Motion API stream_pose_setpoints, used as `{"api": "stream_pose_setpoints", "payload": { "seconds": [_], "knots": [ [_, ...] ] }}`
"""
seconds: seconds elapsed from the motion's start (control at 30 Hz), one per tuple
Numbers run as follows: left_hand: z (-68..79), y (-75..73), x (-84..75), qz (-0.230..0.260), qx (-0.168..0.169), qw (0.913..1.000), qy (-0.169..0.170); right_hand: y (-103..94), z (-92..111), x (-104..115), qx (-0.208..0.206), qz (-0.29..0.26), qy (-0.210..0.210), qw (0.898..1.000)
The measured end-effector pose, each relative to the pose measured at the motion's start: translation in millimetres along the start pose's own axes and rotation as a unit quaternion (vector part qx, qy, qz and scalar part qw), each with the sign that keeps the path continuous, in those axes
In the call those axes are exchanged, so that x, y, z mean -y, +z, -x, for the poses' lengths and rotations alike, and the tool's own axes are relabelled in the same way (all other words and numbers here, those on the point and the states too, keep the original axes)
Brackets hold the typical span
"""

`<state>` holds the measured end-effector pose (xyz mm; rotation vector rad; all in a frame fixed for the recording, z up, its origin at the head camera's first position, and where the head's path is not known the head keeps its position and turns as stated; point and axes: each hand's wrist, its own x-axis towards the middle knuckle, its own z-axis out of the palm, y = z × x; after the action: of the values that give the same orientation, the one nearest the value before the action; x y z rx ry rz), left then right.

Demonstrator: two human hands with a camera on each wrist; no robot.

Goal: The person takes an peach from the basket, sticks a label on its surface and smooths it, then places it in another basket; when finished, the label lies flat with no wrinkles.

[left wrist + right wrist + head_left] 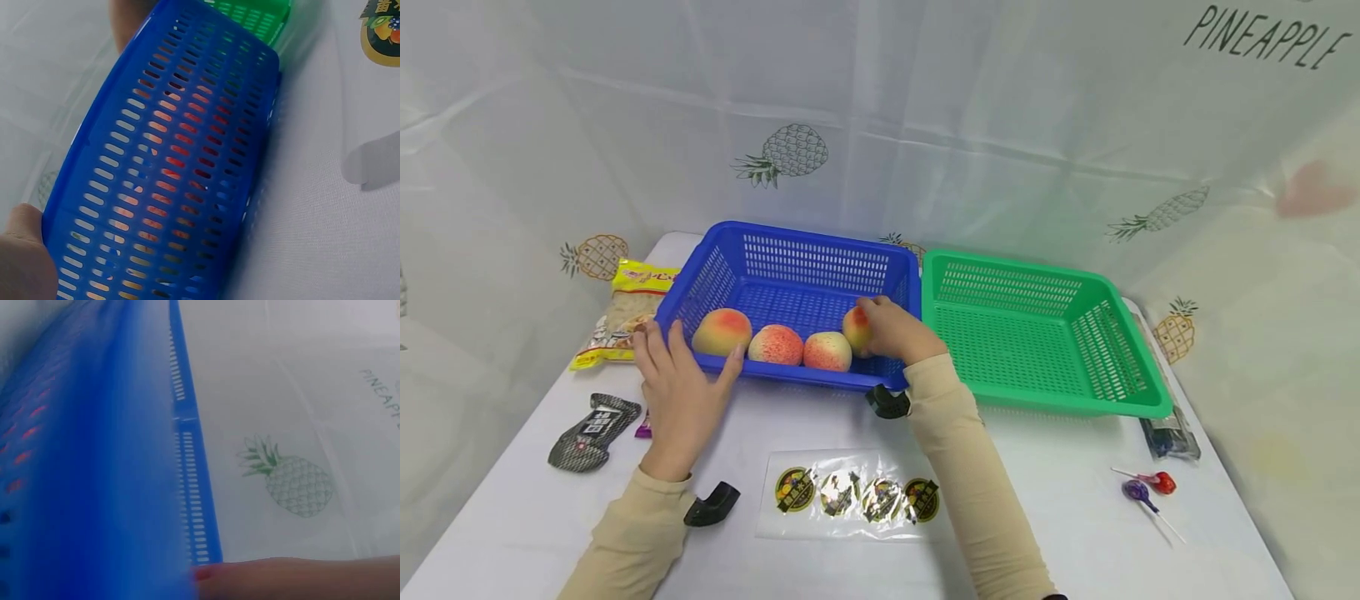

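Note:
My right hand (901,330) reaches over the front rim of a blue plastic basket (790,377) and grips a peach (855,327) at its right end, fingertips on the fruit. Three more peaches lie in a row along the front wall: a yellow-red one (722,332), a red-speckled one (777,345) and a paler one (827,352). At the basket's front left corner, my left hand (681,400) rests on the rim with fingers spread, thumb beside the leftmost peach. In the right wrist view, the basket wall hides most of the right hand.
A green basket (1037,398) stands right beside the blue one. Yellow snack bag (628,312) and dark packet (593,433) lie at left. A clear plastic sheet with round stickers (857,496) lies in front. Two lollipops, red (1163,482) and purple (1137,491), lie at right.

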<state>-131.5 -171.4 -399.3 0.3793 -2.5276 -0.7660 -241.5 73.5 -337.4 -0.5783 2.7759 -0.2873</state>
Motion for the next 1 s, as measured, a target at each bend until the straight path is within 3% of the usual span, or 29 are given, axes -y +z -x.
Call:
{"api": "stream_pose_setpoints", "payload": {
  "seconds": [0.37, 0.6, 0.8, 1.0],
  "knots": [
    [-0.2, 4.4, 4.5, 0.005, -0.030, 0.9989, 0.035, 9.2, -6.7, 0.6, -0.043, 0.075, 0.014, 0.996],
    [0.5, 8.3, 6.5, 0.011, -0.033, 0.9989, 0.033, 7.8, -4.6, -3.0, -0.081, 0.075, -0.008, 0.994],
    [-0.1, 9.8, 6.0, 0.014, -0.030, 0.9992, 0.022, -26.0, 29.4, -3.1, -0.142, 0.050, -0.080, 0.985],
    [0.6, 8.6, 5.7, 0.028, -0.018, 0.9994, 0.002, -60.6, 93.1, -11.1, -0.205, -0.039, -0.168, 0.963]
  ]
}}
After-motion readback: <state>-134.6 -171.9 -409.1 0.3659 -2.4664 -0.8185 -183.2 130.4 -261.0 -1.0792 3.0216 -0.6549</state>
